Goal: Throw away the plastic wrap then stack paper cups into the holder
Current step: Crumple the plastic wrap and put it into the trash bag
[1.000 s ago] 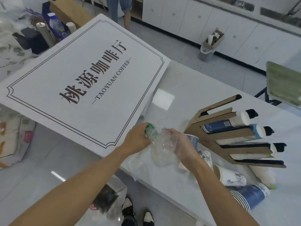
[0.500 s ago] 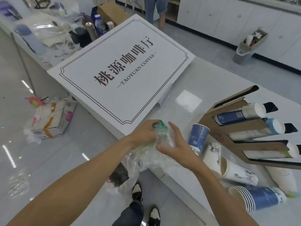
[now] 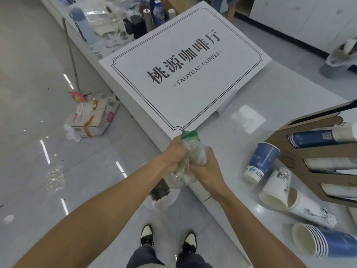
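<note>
- Both hands clutch the plastic wrap at the counter's near edge: left hand on its upper part, right hand on its lower part.
- The step in hand looks like balling up the wrap.
- Next it needs dropping into the bag-lined bin just below.
- Loose paper cups lie to the right beside the wooden holder, not yet stacked.

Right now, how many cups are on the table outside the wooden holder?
4 at least: a blue cup standing upside down, two white cups lying beside it, and a blue stack nearest. More may hide past the right edge.
</note>
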